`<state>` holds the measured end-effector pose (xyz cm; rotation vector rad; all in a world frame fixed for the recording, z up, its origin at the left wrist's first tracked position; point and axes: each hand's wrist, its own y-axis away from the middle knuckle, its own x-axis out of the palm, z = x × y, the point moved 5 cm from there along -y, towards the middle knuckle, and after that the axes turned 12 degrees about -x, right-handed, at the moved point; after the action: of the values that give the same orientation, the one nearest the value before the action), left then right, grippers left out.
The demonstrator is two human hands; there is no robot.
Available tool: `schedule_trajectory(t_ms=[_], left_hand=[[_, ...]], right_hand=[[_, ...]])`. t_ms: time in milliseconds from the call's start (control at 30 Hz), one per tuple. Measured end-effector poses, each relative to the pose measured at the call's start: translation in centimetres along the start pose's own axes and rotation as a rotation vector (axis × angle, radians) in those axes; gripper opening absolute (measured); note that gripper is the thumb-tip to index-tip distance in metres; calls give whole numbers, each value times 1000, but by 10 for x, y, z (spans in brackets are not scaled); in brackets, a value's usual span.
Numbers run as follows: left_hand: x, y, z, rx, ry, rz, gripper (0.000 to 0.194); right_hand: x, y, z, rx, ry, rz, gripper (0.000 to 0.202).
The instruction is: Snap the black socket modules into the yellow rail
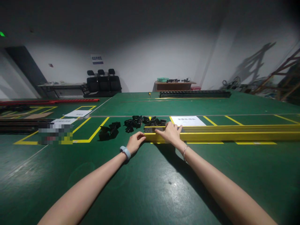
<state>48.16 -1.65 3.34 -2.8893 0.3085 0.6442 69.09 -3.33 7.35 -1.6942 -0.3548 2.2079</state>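
Rail [234, 136], yellow: left hand [135, 142] at its left end, grip unclear; right hand [172, 132] splayed over it, unclenched; black pieces [136, 121] nearby.

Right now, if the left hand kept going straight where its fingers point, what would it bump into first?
The left hand would most likely meet the left end of the long, straight yellow rail. It looks right up against that end, though exact contact is hard to judge.

The yellow rail [234, 136] looks smooth, the green surface [145, 190] glossy.
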Motion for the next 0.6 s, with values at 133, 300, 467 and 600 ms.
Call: schedule_trajectory(t_ms=[133,300,467,600], left_hand=[[1,0,1,-1,-2,3,21],[1,0,3,5,-3,2,22],[0,-1,4,5,-3,0,21],[1,-1,3,3,-3,7,21]], right_hand=[[-1,-2,-5,10,-43,18,55],[-7,-4,-10,-35,-39,76,55],[-11,-8,-23,-44,19,136,70],[-10,-12,-38,-23,11,203,71]])
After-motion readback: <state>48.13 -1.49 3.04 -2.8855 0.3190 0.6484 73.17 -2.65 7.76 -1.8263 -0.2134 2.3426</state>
